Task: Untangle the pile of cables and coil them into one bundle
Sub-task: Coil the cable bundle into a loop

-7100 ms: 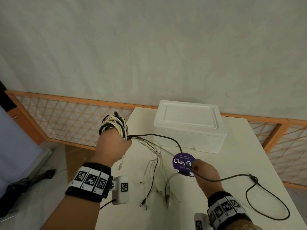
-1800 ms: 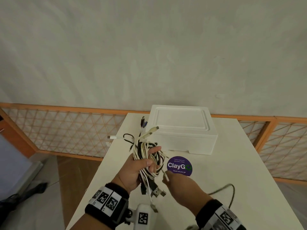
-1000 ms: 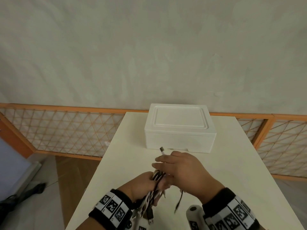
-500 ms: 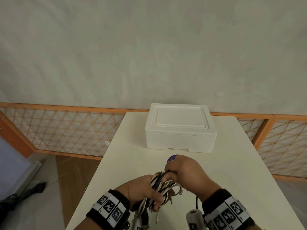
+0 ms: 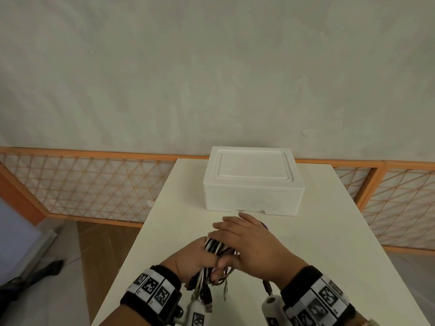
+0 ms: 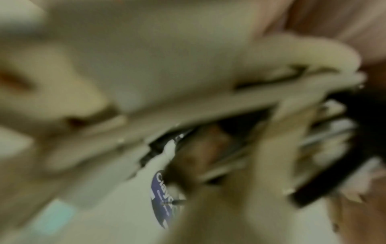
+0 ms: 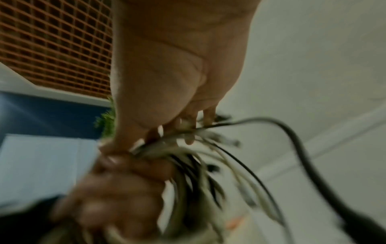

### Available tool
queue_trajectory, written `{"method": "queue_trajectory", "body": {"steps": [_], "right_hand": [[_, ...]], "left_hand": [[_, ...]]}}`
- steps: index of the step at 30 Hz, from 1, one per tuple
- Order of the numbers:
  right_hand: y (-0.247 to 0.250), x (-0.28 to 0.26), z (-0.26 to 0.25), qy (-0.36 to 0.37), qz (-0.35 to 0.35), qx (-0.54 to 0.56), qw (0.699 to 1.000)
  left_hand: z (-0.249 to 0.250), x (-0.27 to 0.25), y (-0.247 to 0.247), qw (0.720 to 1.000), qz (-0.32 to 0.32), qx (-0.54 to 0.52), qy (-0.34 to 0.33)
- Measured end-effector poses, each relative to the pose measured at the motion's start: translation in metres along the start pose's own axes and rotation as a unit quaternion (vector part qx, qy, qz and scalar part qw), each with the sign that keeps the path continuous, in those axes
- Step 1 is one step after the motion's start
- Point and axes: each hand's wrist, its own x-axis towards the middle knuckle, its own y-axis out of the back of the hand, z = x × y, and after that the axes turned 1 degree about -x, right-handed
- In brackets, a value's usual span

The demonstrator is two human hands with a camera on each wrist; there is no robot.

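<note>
My left hand [image 5: 195, 257] grips a coiled bundle of white and black cables [image 5: 215, 247] just above the white table [image 5: 317, 243]. Several plug ends [image 5: 207, 300] hang below that fist. My right hand [image 5: 247, 243] lies palm down over the bundle with its fingers [image 5: 226, 225] stretched out straight. A dark cable [image 5: 267, 287] trails out from under its palm toward me. In the right wrist view this dark cable [image 7: 292, 137] runs from the fingers past the camera, and the left hand [image 7: 117, 189] clutches the bundle [image 7: 188, 165]. The left wrist view is blurred.
A white foam box [image 5: 251, 182] with its lid on stands at the back of the table. A purple round sticker [image 6: 162, 189] lies on the table beneath my hands. An orange lattice railing [image 5: 94, 184] runs behind and beside the table.
The loose cables were gathered into my left fist and the hands came down near the table. In the last half second my right fingers went from curled at the bundle to stretched out.
</note>
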Motion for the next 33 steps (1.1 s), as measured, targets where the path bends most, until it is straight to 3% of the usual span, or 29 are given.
{"method": "queue_trajectory", "body": {"steps": [2,5,6,8,9,10,18,23,28,33], "right_hand": [[-0.003,-0.002,0.009,-0.025,0.002,0.127,0.992],[-0.009,-0.002,0.012,-0.055,0.046,0.291,0.954],[-0.008,-0.001,0.010,-0.087,0.064,0.366,0.924],[-0.007,0.002,0.011,-0.145,0.079,0.527,0.834],[-0.008,0.002,0.013,-0.155,0.081,0.568,0.804],[-0.008,0.002,0.014,-0.160,0.084,0.579,0.795],[0.004,0.018,0.003,-0.232,0.121,0.547,0.795],[0.003,0.019,0.003,-0.286,0.121,0.567,0.763],[0.000,0.020,0.010,-0.308,0.113,0.507,0.797],[-0.002,0.026,0.006,-0.286,0.139,0.472,0.822]], "left_hand": [[0.002,0.002,-0.003,0.999,-0.022,-0.025,-0.013],[0.001,0.003,-0.006,0.996,-0.035,-0.076,-0.036],[0.001,0.003,-0.007,0.994,-0.047,-0.090,-0.050],[0.003,0.004,-0.007,0.987,-0.079,-0.117,-0.071],[0.003,0.005,-0.006,0.984,-0.093,-0.128,-0.076],[0.003,0.006,-0.005,0.982,-0.105,-0.134,-0.080],[0.004,0.014,-0.007,0.963,-0.144,-0.203,-0.106],[0.001,0.014,0.000,0.981,-0.015,-0.193,-0.030],[0.004,0.008,-0.001,0.986,0.103,-0.130,-0.027],[0.008,0.012,-0.007,0.966,0.224,-0.125,-0.042]]}}
